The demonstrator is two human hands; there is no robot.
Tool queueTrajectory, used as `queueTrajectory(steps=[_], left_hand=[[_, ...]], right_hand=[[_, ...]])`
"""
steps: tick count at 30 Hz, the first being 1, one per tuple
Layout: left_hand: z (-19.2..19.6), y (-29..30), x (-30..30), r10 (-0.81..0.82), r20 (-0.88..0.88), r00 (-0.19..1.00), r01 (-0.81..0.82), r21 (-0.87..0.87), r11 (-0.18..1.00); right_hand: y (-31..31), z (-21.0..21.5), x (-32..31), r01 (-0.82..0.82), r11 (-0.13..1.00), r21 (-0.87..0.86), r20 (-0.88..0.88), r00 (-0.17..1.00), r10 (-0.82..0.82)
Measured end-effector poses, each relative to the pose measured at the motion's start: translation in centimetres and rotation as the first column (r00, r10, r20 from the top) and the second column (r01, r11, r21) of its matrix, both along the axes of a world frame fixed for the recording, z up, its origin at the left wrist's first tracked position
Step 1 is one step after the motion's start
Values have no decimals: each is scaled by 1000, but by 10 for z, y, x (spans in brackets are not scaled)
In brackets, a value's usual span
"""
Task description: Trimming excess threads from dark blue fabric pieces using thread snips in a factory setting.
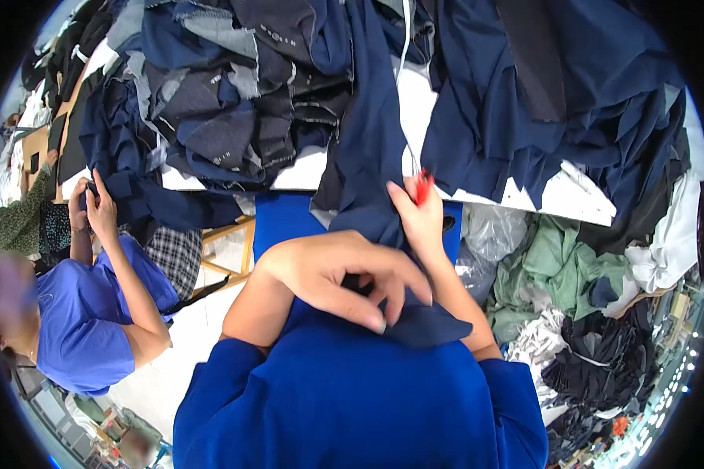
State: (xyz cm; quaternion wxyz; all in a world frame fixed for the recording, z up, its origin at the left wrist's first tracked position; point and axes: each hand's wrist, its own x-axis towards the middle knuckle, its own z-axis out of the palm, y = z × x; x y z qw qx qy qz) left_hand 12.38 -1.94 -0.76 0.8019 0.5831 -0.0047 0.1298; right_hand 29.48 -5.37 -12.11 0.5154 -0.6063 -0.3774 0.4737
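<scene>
My right hand [422, 228] is gripping a red tool [424, 189], left hand [332, 270] curling, hold unclear, white print [278, 36] marking far-left fabric [211, 109].

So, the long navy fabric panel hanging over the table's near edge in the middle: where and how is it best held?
Probably pinch the navy fabric panel at its left margin, just past the near edge of the white table, coming from the near left with the left hand. There it hangs off the table, likely leaving both faces reachable.
</scene>
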Motion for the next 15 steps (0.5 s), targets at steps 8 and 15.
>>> queueTrajectory(steps=[8,15], left_hand=[[-30,81,36,825,-233,514,-855,-208,475],[-72,54,57,818,-147,557,-753,325,571]], right_hand=[[-32,88,24,-619,740,265,96,780,618],[-39,101,28,-555,740,379,346,827,443]])
